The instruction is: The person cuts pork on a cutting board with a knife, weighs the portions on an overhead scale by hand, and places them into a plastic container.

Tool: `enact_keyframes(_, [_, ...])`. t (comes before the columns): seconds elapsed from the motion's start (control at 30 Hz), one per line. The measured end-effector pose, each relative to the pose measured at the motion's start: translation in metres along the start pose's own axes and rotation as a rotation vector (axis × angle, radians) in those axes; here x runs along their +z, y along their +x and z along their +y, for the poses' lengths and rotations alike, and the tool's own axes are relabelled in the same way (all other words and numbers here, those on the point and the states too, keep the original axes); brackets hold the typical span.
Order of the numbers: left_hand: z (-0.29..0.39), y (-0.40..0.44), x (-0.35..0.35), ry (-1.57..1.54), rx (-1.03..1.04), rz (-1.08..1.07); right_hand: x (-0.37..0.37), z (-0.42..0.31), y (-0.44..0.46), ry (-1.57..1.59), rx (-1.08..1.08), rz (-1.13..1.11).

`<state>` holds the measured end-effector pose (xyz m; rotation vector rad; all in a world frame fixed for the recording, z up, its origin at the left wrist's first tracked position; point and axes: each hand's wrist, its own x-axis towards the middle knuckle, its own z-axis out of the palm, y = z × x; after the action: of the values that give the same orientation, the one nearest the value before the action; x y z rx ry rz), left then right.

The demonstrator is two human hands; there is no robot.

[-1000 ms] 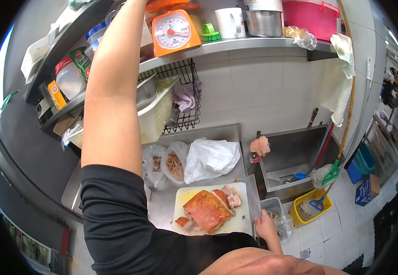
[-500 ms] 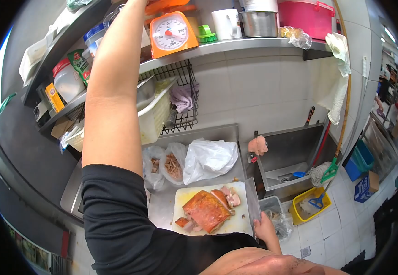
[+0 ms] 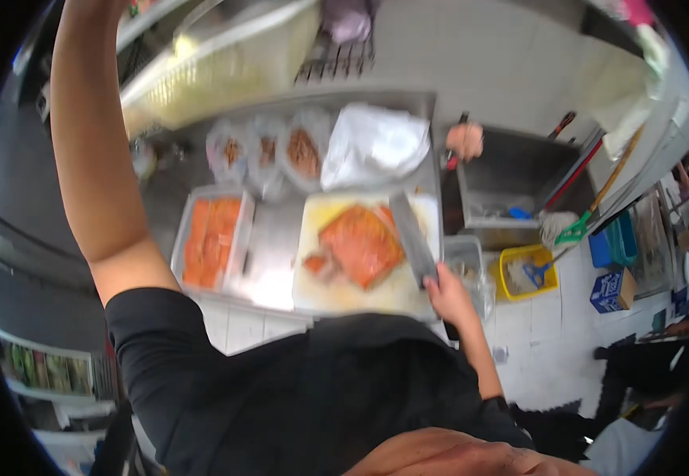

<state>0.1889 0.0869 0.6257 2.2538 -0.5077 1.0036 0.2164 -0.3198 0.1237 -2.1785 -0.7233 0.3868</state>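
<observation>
My right hand [image 3: 449, 295] is closed round the handle of a cleaver [image 3: 413, 239]. Its broad grey blade lies over the right side of the white cutting board [image 3: 307, 297], next to a slab of reddish-brown roasted meat [image 3: 360, 244]. Smaller cut pieces [image 3: 322, 267] sit at the slab's left edge. My left arm [image 3: 95, 151] stretches up along the left side, and its hand is beyond the top of the view. A clear plastic tub [image 3: 246, 238] of orange-red meat pieces stands left of the board.
Behind the board are several plastic bags of meat scraps [image 3: 303, 155] and a white plastic bag [image 3: 376, 147]. A metal sink [image 3: 511, 178] lies to the right, above a yellow bucket [image 3: 547, 278]. A pale basket [image 3: 225, 75] hangs over the counter. Someone in dark clothing [image 3: 646, 369] is at lower right.
The view has tipped down and the shelf with the orange scale has left it. The cleaver has come over the board's right side, and the tub of meat has come into sight.
</observation>
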Motion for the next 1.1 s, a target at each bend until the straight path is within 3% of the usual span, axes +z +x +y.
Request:
enact_keyframes(0.07, [-0.067,-0.128,-0.016,-0.285,-0.130,-0.516,0.009,-0.005,0.008,-0.003,-0.005,-0.116])
enact_keyframes(0.1, [0.026,-0.180,0.082,-0.251,-0.646,-0.334,0.012,-0.013,0.010,-0.014,-0.035,-0.135])
enact_keyframes(0.13, [0.006,-0.238,0.123,-0.328,-0.531,-0.040,0.013,-0.028,0.011,-0.019,0.048,-0.181])
enact_keyframes(0.2, [-0.029,-0.349,0.159,-0.669,-0.944,0.017,0.025,-0.031,0.014,-0.044,0.028,-0.215])
enact_keyframes(0.27, [-0.064,-0.459,0.208,-1.025,-1.267,0.485,0.030,-0.042,0.021,-0.034,0.126,-0.329])
enact_keyframes(0.3, [-0.063,-0.494,0.226,-1.087,-1.286,0.707,0.035,-0.046,0.022,-0.038,0.107,-0.370])
enact_keyframes(0.33, [-0.072,-0.531,0.242,-1.230,-1.238,0.782,0.039,-0.051,0.021,-0.043,0.088,-0.406])
enact_keyframes(0.43, [-0.061,-0.567,0.269,-1.005,-1.226,0.976,0.059,-0.062,0.024,-0.062,0.039,-0.441])
enact_keyframes(0.5, [-0.065,-0.601,0.284,-0.200,-1.046,0.466,0.074,-0.067,0.026,-0.065,0.005,-0.470])
enact_keyframes(0.6, [-0.045,-0.634,0.298,-0.011,-0.964,0.325,0.091,-0.077,0.024,-0.096,0.032,-0.524])
enact_keyframes(0.8, [-0.026,-0.602,0.275,-0.066,-0.976,0.274,0.114,-0.096,0.007,-0.220,0.009,-0.547])
enact_keyframes(0.9, [-0.028,-0.577,0.274,0.176,-0.977,0.306,0.116,-0.112,0.002,-0.300,-0.091,-0.542])
enact_keyframes(1.1, [-0.034,-0.581,0.294,0.208,-0.979,0.297,0.110,-0.136,-0.003,-0.462,-0.178,-0.627])
